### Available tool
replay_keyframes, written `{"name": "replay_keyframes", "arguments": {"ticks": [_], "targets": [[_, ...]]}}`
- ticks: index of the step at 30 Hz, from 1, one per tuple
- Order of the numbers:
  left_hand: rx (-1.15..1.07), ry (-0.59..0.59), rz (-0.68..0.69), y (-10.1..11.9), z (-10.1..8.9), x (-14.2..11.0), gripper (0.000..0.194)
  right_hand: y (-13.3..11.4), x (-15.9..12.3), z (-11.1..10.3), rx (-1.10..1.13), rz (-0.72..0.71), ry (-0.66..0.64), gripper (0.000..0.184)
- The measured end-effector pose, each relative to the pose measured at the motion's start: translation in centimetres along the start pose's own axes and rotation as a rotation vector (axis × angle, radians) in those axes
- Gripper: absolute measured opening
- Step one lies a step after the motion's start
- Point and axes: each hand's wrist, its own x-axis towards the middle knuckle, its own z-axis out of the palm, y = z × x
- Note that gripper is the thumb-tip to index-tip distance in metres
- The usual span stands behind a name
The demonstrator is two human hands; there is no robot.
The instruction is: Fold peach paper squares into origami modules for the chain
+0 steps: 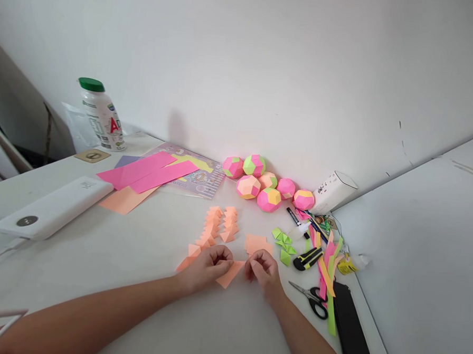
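A small peach-orange piece of paper (228,276), its lower corner pointing toward me, is between my hands just above the white table. My left hand (204,269) is closed, pinching its left side between thumb and fingers. At its right corner my right hand (264,271) is closed too, with curled fingers that partly hide that corner. Beyond the hands, folded peach paper units (212,224) stand in a column, with a shorter column of folded units (229,224) beside it. Flat peach squares (258,244) lie just past my right hand. Folded green units (283,245) sit to their right.
Several paper balls (269,200) rest against the wall. On the right lie a cutter (307,259), scissors (317,305), paper strips (326,276) and a black phone (351,325). Pink sheets (149,171), a white power bank (56,207) and a bottle (105,118) are left.
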Motion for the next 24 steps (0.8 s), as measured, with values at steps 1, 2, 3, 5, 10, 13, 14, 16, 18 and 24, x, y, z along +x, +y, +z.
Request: {"name": "replay_keyframes", "arguments": {"ticks": [1,2,3,5,10,13,14,16,18,24], "targets": [[0.000,-0.011,0.003,0.02,-0.01,0.00,0.011,-0.04,-0.04,0.08,-0.019,0.006,-0.030,0.012],[0.001,-0.022,0.008,0.05,-0.01,-0.01,0.012,-0.08,-0.09,0.17,-0.048,0.011,-0.060,0.013],[0.002,-0.030,0.014,0.08,-0.01,-0.03,0.012,-0.13,-0.13,0.25,-0.078,0.012,-0.083,0.013],[0.011,-0.044,0.022,0.14,0.00,-0.08,0.013,-0.19,-0.17,0.34,-0.121,0.002,-0.099,0.013],[0.003,-0.003,0.019,0.34,0.04,-0.18,0.016,-0.12,-0.03,0.07,-0.084,0.001,-0.030,0.015],[-0.088,0.018,-0.018,0.51,0.08,-0.22,0.017,0.08,0.12,-0.17,-0.050,0.008,0.031,0.014],[-0.123,0.017,-0.038,0.55,0.09,-0.24,0.018,0.17,0.16,-0.24,-0.045,0.008,0.043,0.013],[-0.178,0.018,-0.060,0.62,0.08,-0.27,0.018,0.37,0.24,-0.35,-0.036,0.003,0.053,0.012],[-0.221,0.012,-0.046,0.64,0.04,-0.30,0.017,0.56,0.30,-0.44,-0.020,-0.008,0.058,0.013],[-0.291,-0.092,0.001,0.46,-0.04,-0.29,0.022,0.72,0.37,-0.40,0.005,-0.025,0.014,0.016]]}}
